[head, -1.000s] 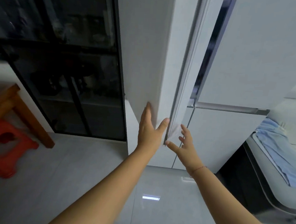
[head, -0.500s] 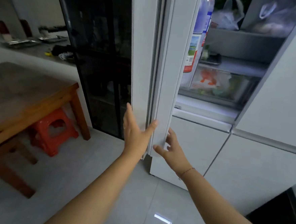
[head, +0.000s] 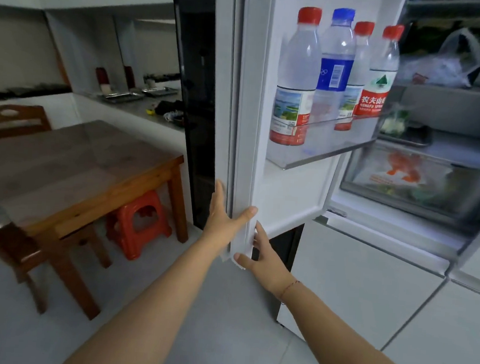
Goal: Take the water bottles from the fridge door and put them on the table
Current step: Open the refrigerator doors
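Clearly one door-shelf bottle (head: 378, 75) reads "NONGFU SPRING" in white.

fridge door (head: 289, 191) open | 4 bottles (head: 295, 80) in shelf | L hand (head: 223, 217) + R hand (head: 262, 257) on door edge

orange stool (head: 139, 226), wooden chair (head: 16, 120), plastic bag (head: 445, 65)

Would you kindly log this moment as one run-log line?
stage: opening fridge door | left hand, right hand: on door edge | four bottles in door shelf | table: no bottles
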